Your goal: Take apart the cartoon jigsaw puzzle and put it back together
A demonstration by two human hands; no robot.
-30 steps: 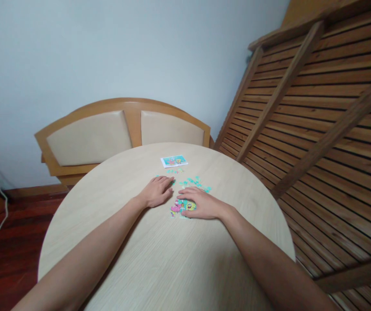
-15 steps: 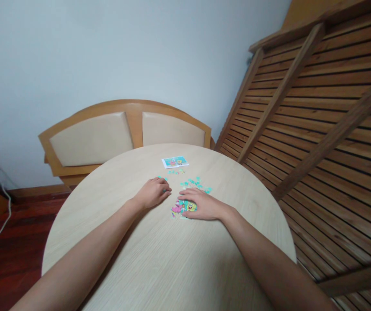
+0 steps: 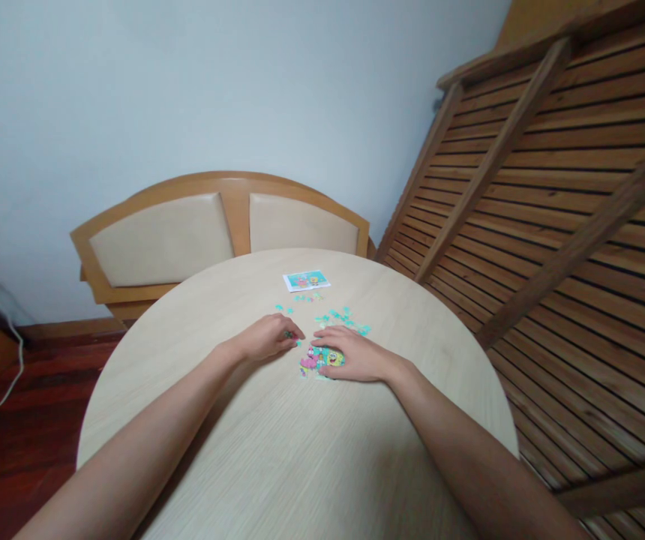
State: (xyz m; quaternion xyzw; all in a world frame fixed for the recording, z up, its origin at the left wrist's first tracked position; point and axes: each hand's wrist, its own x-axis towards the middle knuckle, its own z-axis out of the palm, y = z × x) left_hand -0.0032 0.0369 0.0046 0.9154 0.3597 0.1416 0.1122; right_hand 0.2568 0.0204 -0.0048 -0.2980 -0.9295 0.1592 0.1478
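Observation:
A partly joined jigsaw puzzle [image 3: 310, 361] lies on the table, with a pink figure and a yellow sponge character on teal. My right hand [image 3: 356, 355] rests over its right side, fingers apart, thumb by the lower edge and fingertips along the top; part of the picture is hidden under it. Just up and left of the puzzle, my left hand [image 3: 269, 337] has its fingers drawn together around a small teal puzzle piece [image 3: 298, 343] at their tips. Loose teal pieces [image 3: 342, 319] are scattered behind my right hand, and a couple more [image 3: 283, 308] sit beyond my left.
A picture card [image 3: 307, 280] lies at the far side of the round wooden table [image 3: 232, 465], with a few pieces [image 3: 307, 298] in front of it. A padded headboard [image 3: 165, 240] stands behind the table. A slatted wooden frame [image 3: 525, 225] leans at the right.
My left hand has moved slightly right and down, closer to the puzzle, and the piece at its fingertips shows more. My right hand stays on the puzzle.

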